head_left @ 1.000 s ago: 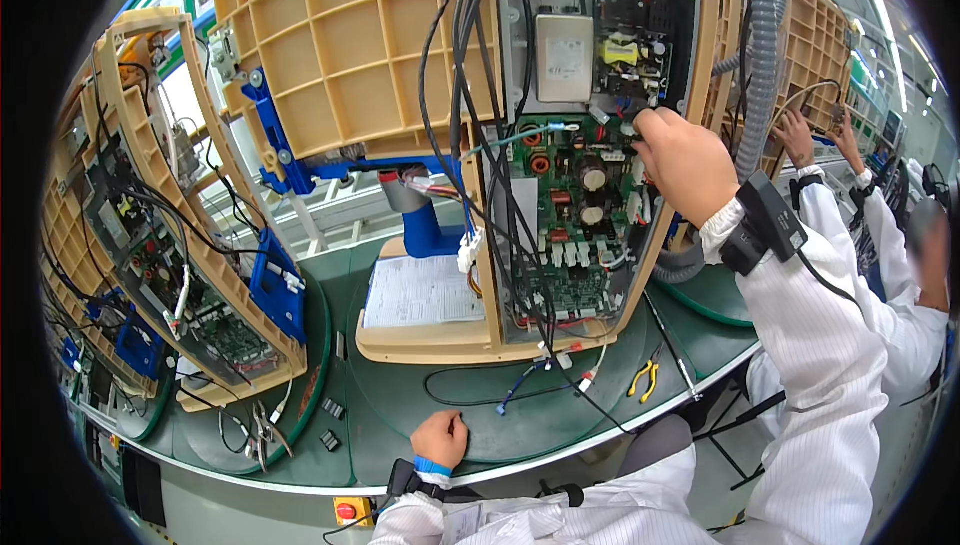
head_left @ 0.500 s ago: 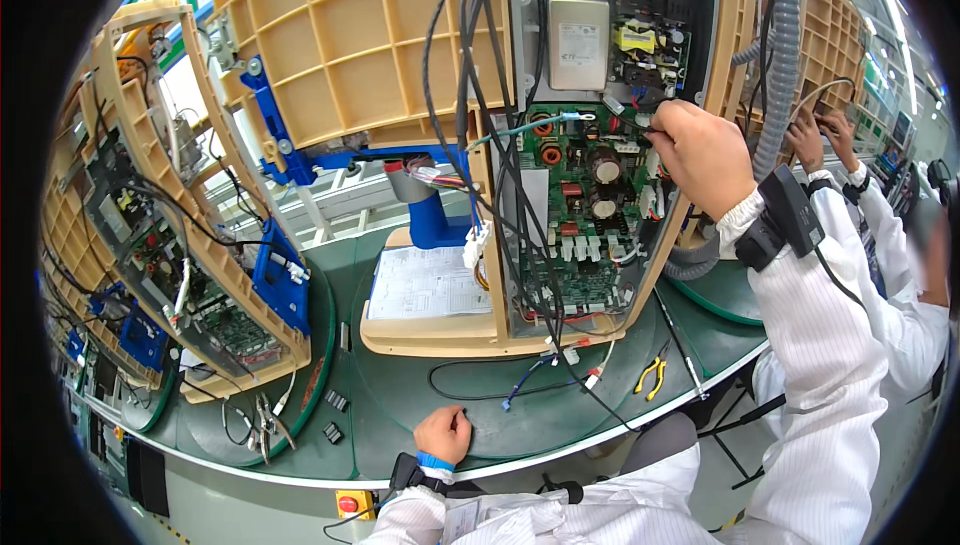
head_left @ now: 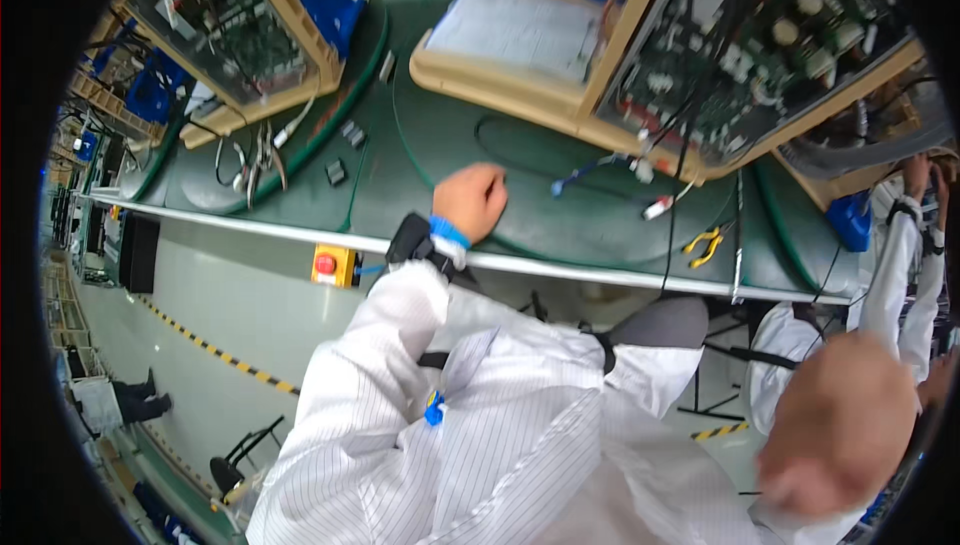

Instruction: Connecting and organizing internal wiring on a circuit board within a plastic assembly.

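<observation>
The sheet (head_left: 515,30) at 12 o'clock of the left hand (head_left: 468,205) is printed all over, but its text is too small and blurred to read; no letters can be made out on the board (head_left: 790,40) either. The board stands in the tan frame (head_left: 625,30) at 2 o'clock of that hand, the frame's base on the green table (head_left: 580,230). The left hand rests near the table's front edge, its fingers curled into a loose fist with nothing seen in them. The right hand (head_left: 840,425), at 4 o'clock, is a blur close to the camera; whether its fingers are clenched or loose, I cannot tell. Half a second ago it was at the board's upper part; now it is well apart from it, while the left hand has stayed on the table. The view has tipped down, so only the board's lower part shows, and more floor (head_left: 220,295) and the white smock (head_left: 520,445) have come in. Yellow pliers (head_left: 703,245) lie at 3 o'clock of the left hand, small black blocks (head_left: 336,173) at 9 to 10, and a red button (head_left: 325,265) sits at 8.
</observation>
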`<state>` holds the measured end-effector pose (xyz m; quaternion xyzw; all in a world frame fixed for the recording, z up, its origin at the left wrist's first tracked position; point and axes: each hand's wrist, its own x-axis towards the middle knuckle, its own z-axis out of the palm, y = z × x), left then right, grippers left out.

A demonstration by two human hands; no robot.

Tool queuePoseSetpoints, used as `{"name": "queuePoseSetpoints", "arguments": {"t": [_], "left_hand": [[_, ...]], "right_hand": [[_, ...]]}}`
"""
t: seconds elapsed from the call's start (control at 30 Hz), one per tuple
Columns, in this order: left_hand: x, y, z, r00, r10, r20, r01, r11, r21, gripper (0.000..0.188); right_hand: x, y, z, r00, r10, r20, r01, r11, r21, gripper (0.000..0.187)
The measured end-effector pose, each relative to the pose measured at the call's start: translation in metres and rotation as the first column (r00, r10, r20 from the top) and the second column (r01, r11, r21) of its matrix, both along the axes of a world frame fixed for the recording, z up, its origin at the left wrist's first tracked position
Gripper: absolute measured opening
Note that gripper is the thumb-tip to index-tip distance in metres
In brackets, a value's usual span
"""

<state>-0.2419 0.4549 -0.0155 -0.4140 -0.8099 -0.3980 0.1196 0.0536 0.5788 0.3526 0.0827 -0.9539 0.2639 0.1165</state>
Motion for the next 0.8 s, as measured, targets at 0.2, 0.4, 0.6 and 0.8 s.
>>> {"name": "queuePoseSetpoints", "arguments": {"t": [0.2, 0.4, 0.6, 0.8], "left_hand": [[0.004, -0.018, -0.013, 0.997, 0.073, 0.034, -0.073, 0.997, 0.017, 0.011], [0.007, -0.011, -0.015, 1.0, 0.017, -0.001, -0.017, 1.0, -0.019, 0.013], [0.009, -0.019, -0.009, 0.996, 0.083, 0.015, -0.081, 0.993, -0.08, 0.013], [0.012, -0.007, -0.005, 0.999, 0.017, 0.03, -0.016, 1.0, -0.019, 0.011]], "right_hand": [[-0.015, -0.026, -0.023, 0.944, 0.227, 0.238, -0.078, 0.858, -0.507, 0.026], [-0.023, -0.023, -0.025, 0.806, 0.255, 0.535, 0.012, 0.895, -0.446, 0.02], [-0.028, -0.03, -0.101, 0.902, 0.303, 0.309, -0.138, 0.878, -0.458, 0.019], [0.02, 0.047, -0.269, 0.823, -0.384, 0.418, 0.54, 0.759, -0.363, 0.013]]}}
